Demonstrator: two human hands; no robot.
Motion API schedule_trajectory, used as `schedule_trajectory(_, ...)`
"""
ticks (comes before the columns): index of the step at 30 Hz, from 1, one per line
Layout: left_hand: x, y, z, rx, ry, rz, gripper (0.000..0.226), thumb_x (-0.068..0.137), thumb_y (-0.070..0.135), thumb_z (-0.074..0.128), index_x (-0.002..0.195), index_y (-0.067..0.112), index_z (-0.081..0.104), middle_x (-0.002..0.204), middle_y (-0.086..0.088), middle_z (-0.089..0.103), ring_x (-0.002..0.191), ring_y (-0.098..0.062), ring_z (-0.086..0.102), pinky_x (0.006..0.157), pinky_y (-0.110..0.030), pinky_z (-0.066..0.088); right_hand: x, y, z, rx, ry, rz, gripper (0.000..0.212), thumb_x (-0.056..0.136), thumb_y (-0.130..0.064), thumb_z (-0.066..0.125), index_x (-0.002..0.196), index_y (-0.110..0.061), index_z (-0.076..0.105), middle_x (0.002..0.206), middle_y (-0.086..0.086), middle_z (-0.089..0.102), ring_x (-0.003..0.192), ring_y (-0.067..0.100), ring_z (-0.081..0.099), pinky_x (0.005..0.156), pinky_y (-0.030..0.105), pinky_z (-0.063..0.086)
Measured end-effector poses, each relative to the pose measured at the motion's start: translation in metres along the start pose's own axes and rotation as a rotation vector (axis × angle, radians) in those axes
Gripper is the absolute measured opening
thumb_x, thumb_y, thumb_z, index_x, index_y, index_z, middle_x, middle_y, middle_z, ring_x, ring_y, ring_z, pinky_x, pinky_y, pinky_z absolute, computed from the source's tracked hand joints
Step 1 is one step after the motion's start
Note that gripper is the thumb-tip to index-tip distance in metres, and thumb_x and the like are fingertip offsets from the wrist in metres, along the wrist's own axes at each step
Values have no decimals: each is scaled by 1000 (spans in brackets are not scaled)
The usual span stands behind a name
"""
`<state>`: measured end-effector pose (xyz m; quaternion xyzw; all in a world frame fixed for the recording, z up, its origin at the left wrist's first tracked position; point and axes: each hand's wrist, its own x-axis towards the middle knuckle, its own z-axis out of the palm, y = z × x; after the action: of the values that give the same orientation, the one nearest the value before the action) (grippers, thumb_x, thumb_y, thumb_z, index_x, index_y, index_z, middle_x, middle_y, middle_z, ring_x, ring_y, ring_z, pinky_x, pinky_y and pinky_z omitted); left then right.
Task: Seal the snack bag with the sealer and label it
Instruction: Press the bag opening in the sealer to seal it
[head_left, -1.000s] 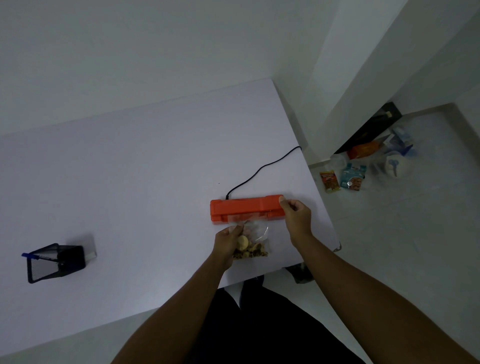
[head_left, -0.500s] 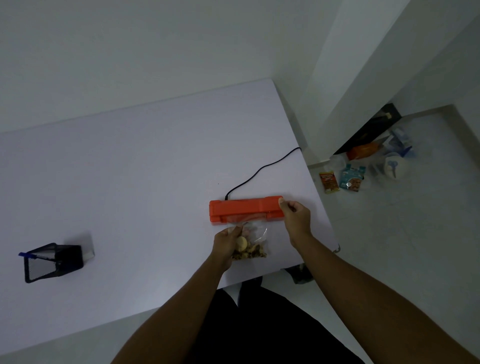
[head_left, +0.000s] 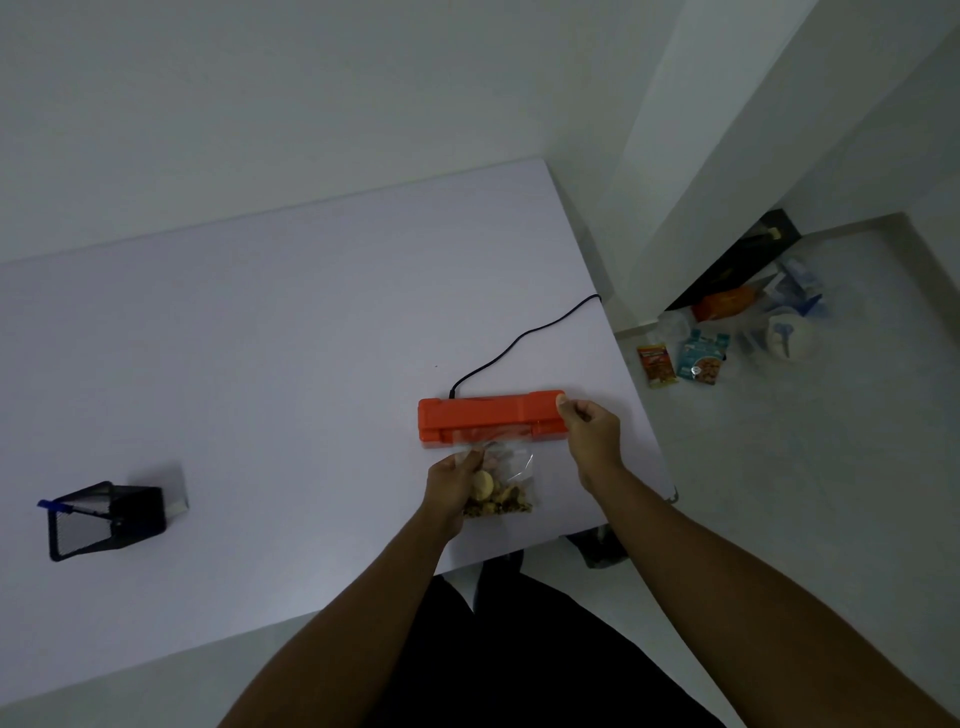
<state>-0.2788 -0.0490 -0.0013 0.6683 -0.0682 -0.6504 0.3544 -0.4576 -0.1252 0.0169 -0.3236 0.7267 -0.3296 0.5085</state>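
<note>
The snack bag (head_left: 501, 480) lies on the table (head_left: 260, 364) directly at 6 o'clock from the orange sealer (head_left: 491, 417), with its open mouth fed into the slot along the sealer's near edge. Your left hand (head_left: 453, 486) pinches the bag's upper left corner between thumb and fingertips, just beside the slot. Your right hand (head_left: 592, 434) sits at the sealer's 3 o'clock end, thumb tip touching the lid corner and the other fingers curled loosely inward; they do not appear to grip anything, though the dim light makes this uncertain. The step in hand is closing the lid on the bag mouth. Keep the film flat and taut across the slot, and hold the contents, gathered at the bag's 6 o'clock end, well clear of the seal line. Press the lid down evenly along its length, not at one end only, so the seam comes out unbroken. The power cord (head_left: 519, 343) runs off toward 1 o'clock; keep it slack. A pen (head_left: 62, 506) stands in the mesh holder (head_left: 104, 519) at 9 o'clock, well apart, for labelling afterward.
</note>
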Motion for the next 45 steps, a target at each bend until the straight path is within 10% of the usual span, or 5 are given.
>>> schedule_trajectory(8,-3,2,0,-1,1,17,20,95,24,62,88,9,73,84,-6,77,73,-18,73,57,-25,56,-5,-9,-8,27,-21,46,31,85,-37,71,91,-7,70,74,1,61,57,9,46,50,23,39)
schedule_trajectory(17,2,-1,0,7,2,18,27,94,26,63,100,2,72,96,-13,77,92,-29,73,85,-41,59,-47,-30,-15,134,-106,-58,19,89,-34,68,101,-19,67,84,0,63,70,10,56,57,27,48)
schedule_trajectory(27,-3,3,2,28,29,2,22,96,24,60,94,5,72,90,-12,76,79,-24,71,65,-29,55,-75,-68,-23,106,-526,-288,27,90,-8,66,117,-8,65,90,1,69,63,4,61,54,19,48)
schedule_trajectory(38,-5,3,3,17,30,26,21,95,23,61,87,7,71,85,-9,75,79,-24,70,65,-29,54,-29,-1,-31,-342,-272,-255,35,96,-11,56,130,-19,60,101,4,61,89,15,54,71,7,42)
schedule_trajectory(45,-8,2,3,93,25,107,21,97,24,58,103,9,71,96,-6,77,89,-23,74,73,-31,58,-19,27,-26,-487,-195,-321,48,97,-12,55,142,-23,46,106,11,59,94,16,55,90,28,49)
